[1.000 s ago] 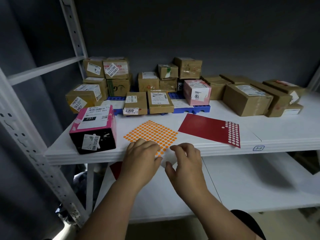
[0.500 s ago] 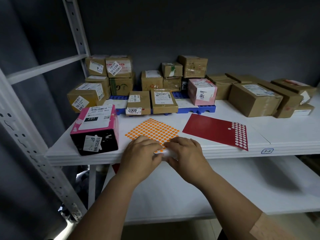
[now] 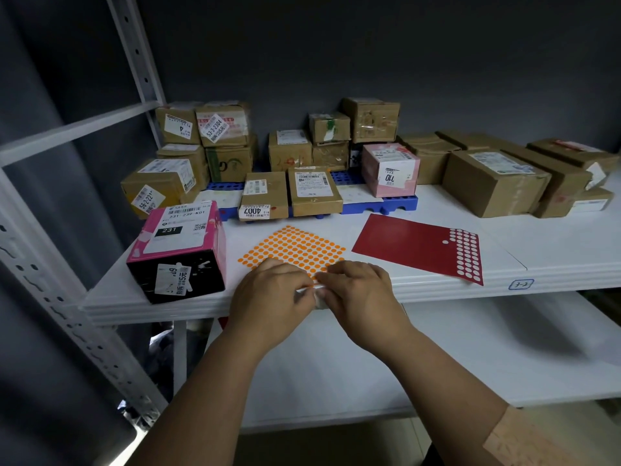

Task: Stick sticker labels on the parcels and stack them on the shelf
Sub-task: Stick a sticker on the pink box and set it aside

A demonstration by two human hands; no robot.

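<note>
Both hands meet at the shelf's front edge. The left hand (image 3: 268, 297) and right hand (image 3: 361, 297) each pinch the near corner of the orange sheet (image 3: 295, 247), fingers curled, a narrow grip on its white backing where it lifts off the shelf (image 3: 504, 243). Whether a dot is coming loose, I cannot tell. The rest of the sheet lies flat just beyond the knuckles. Just left stands the pink-and-black box (image 3: 178, 247), label up, near the edge. To the right lies the red sheet (image 3: 413, 245), white dots at its far end. Behind, brown parcels (image 3: 494, 183) crowd the back, some on a blue tray (image 3: 396, 205), with a pink box (image 3: 391, 168) among them.
</note>
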